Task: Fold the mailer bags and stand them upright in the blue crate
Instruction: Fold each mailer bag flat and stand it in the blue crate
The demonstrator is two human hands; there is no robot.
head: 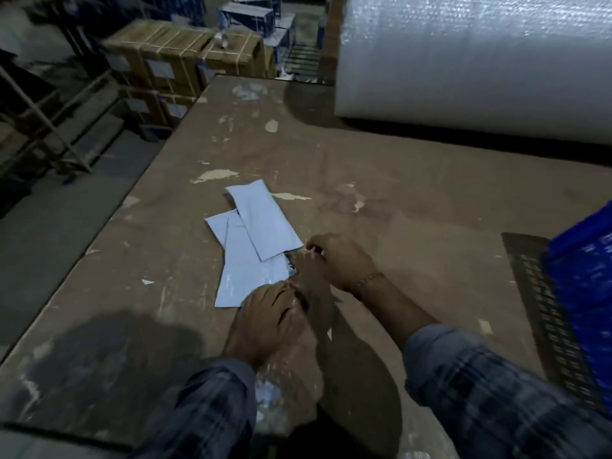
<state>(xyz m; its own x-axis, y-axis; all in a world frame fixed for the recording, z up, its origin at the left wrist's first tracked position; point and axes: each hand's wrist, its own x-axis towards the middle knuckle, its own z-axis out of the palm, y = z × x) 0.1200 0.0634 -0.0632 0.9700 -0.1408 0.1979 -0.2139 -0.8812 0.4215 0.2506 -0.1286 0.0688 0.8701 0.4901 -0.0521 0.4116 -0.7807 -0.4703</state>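
Pale mailer bags (251, 246) lie overlapped at the centre of the worn counter (414, 193). Left hand (265, 321) rests on their near corner, fingers relaxed. Right hand (341, 260) at their right edge (grip unclear). Blue crate (586, 293) stands far right.

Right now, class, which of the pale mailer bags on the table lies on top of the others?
The long narrow mailer bag, running diagonally away from the hands. Its whole outline shows, and it overlaps the two bags beneath it.
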